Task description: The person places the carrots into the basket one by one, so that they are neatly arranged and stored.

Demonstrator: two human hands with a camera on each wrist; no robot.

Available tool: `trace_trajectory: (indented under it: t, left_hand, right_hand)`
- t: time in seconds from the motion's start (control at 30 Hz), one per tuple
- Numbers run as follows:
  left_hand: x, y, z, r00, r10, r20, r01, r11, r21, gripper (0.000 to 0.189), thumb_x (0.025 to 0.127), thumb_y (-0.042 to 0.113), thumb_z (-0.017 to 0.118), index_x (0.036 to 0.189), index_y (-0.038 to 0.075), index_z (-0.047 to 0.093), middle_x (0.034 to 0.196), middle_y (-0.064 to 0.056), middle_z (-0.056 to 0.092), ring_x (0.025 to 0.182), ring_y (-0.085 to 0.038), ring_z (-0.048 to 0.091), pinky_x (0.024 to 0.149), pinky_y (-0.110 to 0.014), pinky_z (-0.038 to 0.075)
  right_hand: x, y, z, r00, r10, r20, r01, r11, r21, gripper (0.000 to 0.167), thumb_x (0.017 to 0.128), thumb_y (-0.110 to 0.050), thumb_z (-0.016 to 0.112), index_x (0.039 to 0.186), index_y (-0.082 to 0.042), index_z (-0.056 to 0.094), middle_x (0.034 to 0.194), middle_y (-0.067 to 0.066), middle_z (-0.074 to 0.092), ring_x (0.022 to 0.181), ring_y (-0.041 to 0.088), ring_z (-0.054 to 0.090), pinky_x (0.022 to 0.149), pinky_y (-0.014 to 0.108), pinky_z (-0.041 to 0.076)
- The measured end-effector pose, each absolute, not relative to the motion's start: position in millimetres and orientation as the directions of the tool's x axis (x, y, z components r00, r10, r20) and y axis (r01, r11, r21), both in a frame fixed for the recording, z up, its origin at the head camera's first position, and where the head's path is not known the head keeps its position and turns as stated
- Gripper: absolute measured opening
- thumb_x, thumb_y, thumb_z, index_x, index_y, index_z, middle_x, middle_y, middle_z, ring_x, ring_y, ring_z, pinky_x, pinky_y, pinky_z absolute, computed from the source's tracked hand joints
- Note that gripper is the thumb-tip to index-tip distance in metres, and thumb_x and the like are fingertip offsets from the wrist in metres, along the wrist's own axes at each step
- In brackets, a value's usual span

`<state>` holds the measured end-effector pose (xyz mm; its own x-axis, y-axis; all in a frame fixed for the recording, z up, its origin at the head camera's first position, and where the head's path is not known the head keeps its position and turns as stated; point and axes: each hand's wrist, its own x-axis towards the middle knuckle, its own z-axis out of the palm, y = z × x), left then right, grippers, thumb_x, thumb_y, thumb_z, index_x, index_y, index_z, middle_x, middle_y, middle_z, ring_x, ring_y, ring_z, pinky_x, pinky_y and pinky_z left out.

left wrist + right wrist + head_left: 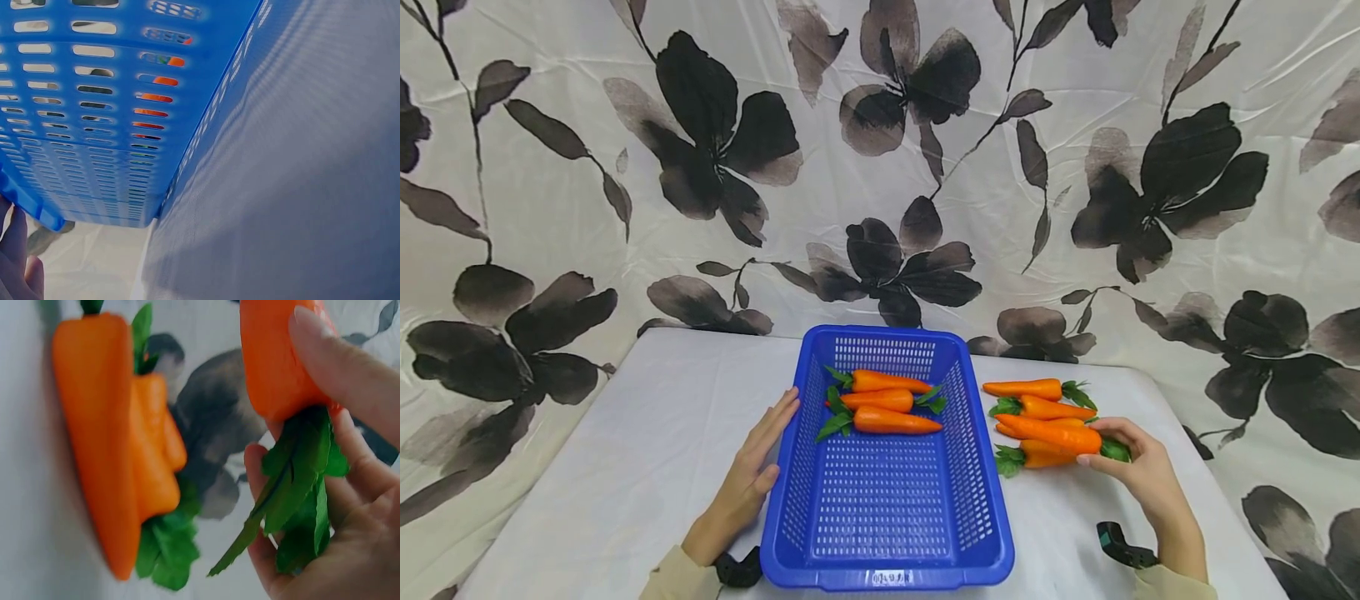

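Observation:
My right hand [1138,467] pinches an orange carrot [1052,433] at its thick end, thumb on the near side. In the right wrist view this carrot [281,369] is raised, its green leaves [300,481] hanging toward the palm. Other carrots [1022,388] lie beside and under it on the table, to the right of a blue basket [887,578]. Inside the basket, toward the far end, three carrots [897,420] lie side by side. My left hand [743,475] rests its extended fingers against the basket's left rim; in the left wrist view those fingers [15,240] show at the rim.
The white-covered table [617,467] stretches out on both sides of the basket. Behind it hangs a white cloth [1000,275] with dark flowers. Black wrist straps [1123,546] sit on both wrists.

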<state>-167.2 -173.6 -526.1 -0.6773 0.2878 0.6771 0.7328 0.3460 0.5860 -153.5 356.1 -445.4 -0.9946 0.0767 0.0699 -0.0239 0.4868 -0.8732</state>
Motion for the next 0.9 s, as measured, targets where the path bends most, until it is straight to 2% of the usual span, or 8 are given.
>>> trace_trajectory:
  t: [0.2, 0.5, 0.6, 0.73, 0.9]
  left_hand:
    - [-167.3, -174.0, -525.6, -0.668, 0.29, 0.685, 0.741, 0.342, 0.578, 0.072, 0.103, 0.052, 0.03, 0.153, 0.0, 0.034, 0.16, -0.019, 0.028, 0.149, -0.034, 0.02, 0.121, -0.033, 0.006]
    - [-168.1, -173.2, -524.3, -0.663, 0.294, 0.688, 0.746, 0.337, 0.575, 0.071, 0.104, 0.051, 0.029, 0.153, 0.0, 0.034, 0.16, -0.02, 0.028, 0.148, -0.038, 0.021, 0.121, -0.033, 0.006]
    - [-167.8, -173.4, -524.4, -0.668, 0.293, 0.684, 0.741, 0.342, 0.578, 0.071, 0.104, 0.052, 0.029, 0.153, 0.001, 0.033, 0.16, -0.019, 0.027, 0.148, -0.038, 0.021, 0.121, -0.032, 0.005]
    - [-167.3, -173.6, -523.8, -0.671, 0.29, 0.683, 0.739, 0.344, 0.58, 0.071, 0.104, 0.052, 0.029, 0.153, 0.001, 0.033, 0.16, -0.019, 0.027, 0.148, -0.038, 0.021, 0.121, -0.033, 0.005]
    - [-167.2, -173.6, -523.3, -0.666, 0.292, 0.687, 0.743, 0.343, 0.575, 0.072, 0.104, 0.052, 0.029, 0.153, 0.0, 0.033, 0.16, -0.02, 0.027, 0.149, -0.034, 0.02, 0.121, -0.033, 0.006]
  right_hand:
    - [-152.3, 340.5, -432.8, -0.988, 0.091, 0.122, -0.071, 0.435, -0.898, 0.053, 0.078, -0.008, 0.084, 0.123, 0.004, 0.058, 0.106, -0.02, 0.066, 0.102, -0.002, 0.056, 0.084, 0.009, 0.046]
    - [-149.7, 307.6, -404.9, -0.981, 0.145, 0.128, -0.054, 0.431, -0.901, 0.055, 0.079, -0.014, 0.085, 0.125, 0.002, 0.058, 0.106, -0.016, 0.067, 0.096, 0.005, 0.06, 0.081, 0.014, 0.051]
    - [-152.4, 295.8, -398.0, -0.981, 0.129, 0.143, -0.072, 0.443, -0.893, 0.054, 0.08, -0.014, 0.084, 0.125, 0.001, 0.058, 0.108, -0.012, 0.068, 0.098, 0.005, 0.06, 0.083, 0.013, 0.05]
    - [-157.6, 281.0, -385.8, -0.989, 0.091, 0.121, -0.065, 0.465, -0.883, 0.053, 0.082, -0.018, 0.083, 0.127, -0.002, 0.059, 0.116, 0.0, 0.068, 0.098, 0.009, 0.06, 0.083, 0.015, 0.051]
    - [-166.3, 265.0, -368.2, -0.995, 0.031, 0.091, -0.063, 0.501, -0.863, 0.054, 0.082, -0.027, 0.083, 0.126, -0.005, 0.061, 0.118, 0.014, 0.067, 0.098, 0.019, 0.063, 0.081, 0.021, 0.053]
